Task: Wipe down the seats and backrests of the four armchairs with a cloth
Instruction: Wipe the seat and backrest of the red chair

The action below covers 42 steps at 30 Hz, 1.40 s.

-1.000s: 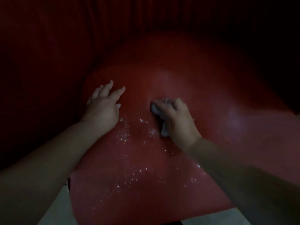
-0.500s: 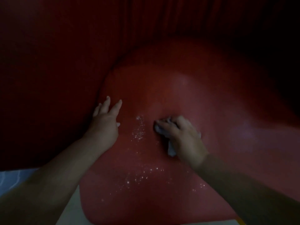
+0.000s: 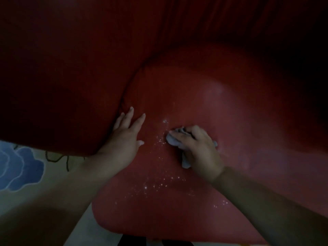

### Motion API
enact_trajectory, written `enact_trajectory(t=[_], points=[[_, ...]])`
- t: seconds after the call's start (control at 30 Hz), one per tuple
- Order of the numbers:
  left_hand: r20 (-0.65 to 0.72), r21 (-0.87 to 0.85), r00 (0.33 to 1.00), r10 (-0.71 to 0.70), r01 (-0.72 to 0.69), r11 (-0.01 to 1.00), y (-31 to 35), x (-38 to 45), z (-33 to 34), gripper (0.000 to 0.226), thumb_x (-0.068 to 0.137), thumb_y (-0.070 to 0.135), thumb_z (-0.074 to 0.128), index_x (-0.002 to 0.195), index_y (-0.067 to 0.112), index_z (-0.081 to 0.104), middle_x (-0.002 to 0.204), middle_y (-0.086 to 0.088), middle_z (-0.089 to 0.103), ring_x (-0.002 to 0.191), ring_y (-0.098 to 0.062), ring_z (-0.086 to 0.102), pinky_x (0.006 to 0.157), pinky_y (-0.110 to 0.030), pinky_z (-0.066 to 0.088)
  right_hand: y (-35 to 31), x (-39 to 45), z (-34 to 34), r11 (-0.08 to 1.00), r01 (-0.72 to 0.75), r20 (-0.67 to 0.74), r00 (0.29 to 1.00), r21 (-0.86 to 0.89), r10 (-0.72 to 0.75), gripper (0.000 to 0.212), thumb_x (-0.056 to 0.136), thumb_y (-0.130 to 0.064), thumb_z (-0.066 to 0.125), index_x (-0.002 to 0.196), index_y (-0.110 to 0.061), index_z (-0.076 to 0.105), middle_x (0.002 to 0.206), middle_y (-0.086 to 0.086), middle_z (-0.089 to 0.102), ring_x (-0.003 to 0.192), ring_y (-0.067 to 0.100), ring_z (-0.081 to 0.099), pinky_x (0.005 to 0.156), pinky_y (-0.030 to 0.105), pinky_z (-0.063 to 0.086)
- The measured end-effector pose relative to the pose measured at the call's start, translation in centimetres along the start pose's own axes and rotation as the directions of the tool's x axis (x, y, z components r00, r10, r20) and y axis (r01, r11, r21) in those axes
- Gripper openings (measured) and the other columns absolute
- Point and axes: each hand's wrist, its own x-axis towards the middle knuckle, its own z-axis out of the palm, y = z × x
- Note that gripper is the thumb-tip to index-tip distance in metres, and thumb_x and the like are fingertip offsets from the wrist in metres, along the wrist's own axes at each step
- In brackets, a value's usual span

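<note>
A red armchair seat (image 3: 221, 107) fills the middle of the dim view, with its dark red backrest (image 3: 88, 50) rising behind and to the left. My right hand (image 3: 198, 150) grips a bunched grey cloth (image 3: 173, 141) and presses it on the seat's middle. White specks (image 3: 159, 183) are scattered on the seat left of and below the cloth. My left hand (image 3: 124, 141) lies flat with straight fingers on the seat's left side, next to the seam with the backrest.
A pale floor with a blue flower pattern (image 3: 19, 167) shows at the lower left, beyond the chair. The seat's front edge (image 3: 142, 235) runs along the bottom, with a dark chair base (image 3: 131, 241) below it.
The view has shifted, so the seat and both hands sit lower and to the right and the floor shows at left. My right hand with the cloth stays beside the specks.
</note>
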Motion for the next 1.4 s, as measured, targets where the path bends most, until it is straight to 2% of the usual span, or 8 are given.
enact_trajectory(t=[0.13, 0.33, 0.47, 0.67, 0.9, 1.1, 1.27, 1.4], points=[[0.008, -0.048, 1.000, 0.000, 0.001, 0.999, -0.8, -0.8, 0.7, 0.079, 0.094, 0.025, 0.058, 0.151, 0.041, 0.005, 0.157, 0.015, -0.021, 0.144, -0.009, -0.018, 0.109, -0.024, -0.005, 0.3, 5.5, -0.8, 0.985, -0.139, -0.065, 0.987, 0.099, 0.146, 0.048, 0.087, -0.003, 0.050, 0.130, -0.024, 0.055, 0.118, 0.005, 0.051, 0.103, 0.025, 0.050, 0.085, 0.035, 0.043], [-0.011, -0.072, 1.000, 0.005, -0.006, 0.997, -0.8, -0.9, 1.2, 0.078, 0.094, 0.023, 0.058, 0.151, 0.041, 0.007, 0.158, 0.015, -0.019, 0.145, -0.008, -0.016, 0.111, -0.024, -0.004, -1.1, 4.5, 0.0, 0.999, -0.037, 0.062, 0.997, 0.004, 0.037, 0.047, 0.089, -0.036, 0.032, 0.130, -0.031, 0.055, 0.104, 0.000, 0.047, 0.100, 0.019, 0.048, 0.085, 0.033, 0.042], [-0.026, -0.073, 0.999, 0.019, -0.021, 0.997, -0.9, -0.9, 1.5, 0.078, 0.095, 0.022, 0.057, 0.152, 0.039, 0.006, 0.158, 0.013, -0.020, 0.145, -0.009, -0.017, 0.109, -0.023, -0.005, -1.9, -0.3, -0.5, 0.995, 0.053, 0.156, 0.986, 0.082, -0.066, 0.045, 0.084, -0.008, 0.057, 0.127, -0.023, 0.060, 0.098, 0.004, 0.053, 0.091, 0.027, 0.055, 0.080, 0.042, 0.047], [-0.055, -0.080, 0.996, 0.073, -0.077, 0.994, -2.0, -1.5, 1.7, 0.074, 0.095, 0.025, 0.056, 0.152, 0.038, 0.010, 0.159, 0.014, -0.015, 0.144, -0.007, -0.015, 0.111, -0.023, -0.004, -0.1, 8.5, -0.3, 0.983, -0.181, -0.121, 0.976, 0.016, 0.181, 0.042, 0.089, -0.009, 0.055, 0.130, -0.015, 0.057, 0.112, 0.016, 0.050, 0.104, 0.026, 0.051, 0.088, 0.028, 0.042], [-0.029, -0.035, 0.991, 0.131, -0.132, 0.991, -2.9, -2.5, 1.7, 0.074, 0.095, 0.026, 0.057, 0.153, 0.032, 0.012, 0.160, 0.009, -0.012, 0.146, -0.010, -0.013, 0.112, -0.020, -0.004, -4.3, -0.2, 1.1, 1.000, -0.017, 0.224, 0.975, 0.018, 0.013, 0.064, 0.067, -0.004, 0.070, 0.128, -0.020, 0.059, 0.106, 0.011, 0.053, 0.097, 0.031, 0.056, 0.085, 0.046, 0.047], [-0.017, -0.060, 0.993, 0.114, -0.115, 0.992, -3.5, -3.3, 2.3, 0.074, 0.095, 0.027, 0.056, 0.152, 0.034, 0.009, 0.158, 0.016, -0.015, 0.144, -0.003, -0.016, 0.113, -0.022, -0.003, -2.6, 6.9, -0.1, 0.980, -0.199, -0.042, 0.979, 0.026, 0.200, 0.045, 0.090, -0.004, 0.054, 0.133, -0.015, 0.053, 0.112, 0.011, 0.047, 0.105, 0.024, 0.049, 0.090, 0.031, 0.043], [-0.034, -0.057, 0.992, 0.120, -0.122, 0.991, -3.4, -3.6, 2.3, 0.073, 0.095, 0.026, 0.056, 0.153, 0.031, 0.011, 0.159, 0.014, -0.013, 0.145, -0.005, -0.013, 0.114, -0.022, -0.002, -5.1, 3.8, 0.9, 1.000, -0.026, 0.119, 0.993, 0.015, 0.024, 0.045, 0.088, -0.007, 0.046, 0.130, -0.018, 0.058, 0.108, 0.013, 0.052, 0.097, 0.031, 0.056, 0.084, 0.044, 0.049], [-0.027, -0.084, 0.995, 0.100, -0.102, 0.991, -2.6, -3.2, 1.6, 0.071, 0.096, 0.026, 0.055, 0.153, 0.031, 0.012, 0.159, 0.014, -0.014, 0.145, -0.007, -0.012, 0.111, -0.019, -0.004, -4.8, 0.7, 0.5, 0.985, -0.031, 0.110, 0.994, 0.170, 0.012, 0.051, 0.083, 0.006, 0.060, 0.128, -0.018, 0.059, 0.102, -0.005, 0.046, 0.095, 0.005, 0.048, 0.088, 0.012, 0.040]])
